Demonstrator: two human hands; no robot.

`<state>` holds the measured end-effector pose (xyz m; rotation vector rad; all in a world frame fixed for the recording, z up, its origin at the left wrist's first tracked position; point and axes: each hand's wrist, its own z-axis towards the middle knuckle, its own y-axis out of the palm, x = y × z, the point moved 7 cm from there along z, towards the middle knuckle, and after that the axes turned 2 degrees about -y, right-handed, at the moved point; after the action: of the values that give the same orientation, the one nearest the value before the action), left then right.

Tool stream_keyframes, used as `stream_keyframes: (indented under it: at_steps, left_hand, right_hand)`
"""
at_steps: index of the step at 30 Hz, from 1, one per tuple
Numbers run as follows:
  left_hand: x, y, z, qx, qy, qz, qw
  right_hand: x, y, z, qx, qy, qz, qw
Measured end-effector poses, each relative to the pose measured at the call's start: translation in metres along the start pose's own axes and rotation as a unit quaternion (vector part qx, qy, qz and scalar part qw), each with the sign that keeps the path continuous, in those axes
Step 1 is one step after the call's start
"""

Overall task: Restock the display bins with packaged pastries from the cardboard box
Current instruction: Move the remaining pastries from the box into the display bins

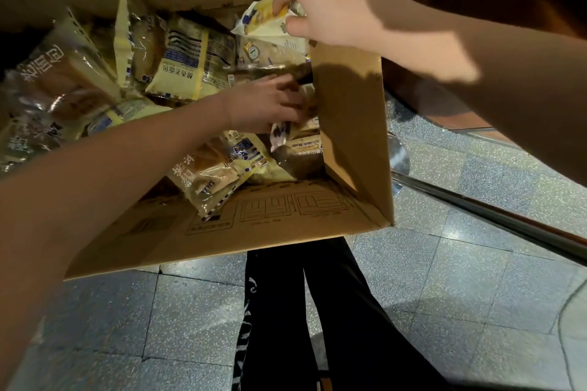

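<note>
Packaged pastries [187, 67] in yellow and clear wrappers are lying heaped in the open cardboard box [286, 213], filling it from the left side across to its right wall [349, 111]. The right hand [327, 6] is hovering over the far right corner of the box, pinching one yellow-and-white packet [263, 20] by its end between the thumb and curled fingertips; this packet is hanging just left of the hand, raised above the heap and in front of the box's far flap. The left hand [263, 101] is reaching in from the near left side, palm down, and resting on the packets right beside the right wall, its fingers pointing toward that wall. Whether those fingers are gripping a packet cannot be told, as the tips are sinking in among dark, blurred wrappers. More packets are lying just below and to the left of this hand. Under the box, the person's legs in black trousers [317, 311] are standing on a speckled grey tiled floor [444, 279], with a metal pole [476, 206] slanting across at the right.
</note>
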<state>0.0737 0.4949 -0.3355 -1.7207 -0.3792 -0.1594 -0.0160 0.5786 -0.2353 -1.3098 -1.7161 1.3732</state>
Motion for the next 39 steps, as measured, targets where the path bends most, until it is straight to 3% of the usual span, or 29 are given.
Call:
stream_keyframes:
  at_steps: [6,11,16,20,25,31,39]
  left_hand:
    - [-0.019,-0.007,-0.013,-0.096,-0.13,-0.024,0.987]
    - [-0.025,-0.029,-0.021,0.071,-0.116,-0.079,0.988]
    - [-0.02,-0.041,-0.045,0.155,-0.152,-0.123,0.968]
    - [-0.02,-0.054,-0.06,0.166,-0.228,-0.219,0.934]
    - [-0.01,-0.096,-0.094,0.179,-0.334,-0.336,0.863]
    - [-0.003,-0.153,-0.152,0.233,-0.413,-0.365,0.801]
    - [0.029,-0.256,-0.239,0.395,-0.474,-0.345,0.708]
  right_hand:
    - [-0.01,-0.002,-0.009,-0.046,-0.01,0.013,0.999]
    - [-0.007,-0.004,-0.004,-0.038,0.005,0.007,0.999]
    - [-0.008,-0.005,-0.006,-0.04,0.014,0.034,0.999]
    - [-0.007,-0.01,-0.01,-0.048,0.045,0.09,0.994]
    - [-0.011,-0.04,-0.022,-0.057,0.061,0.176,0.981]
    - [-0.031,-0.104,-0.03,0.005,0.055,0.246,0.968]
    - [-0.083,-0.196,-0.042,0.077,0.013,0.29,0.954]
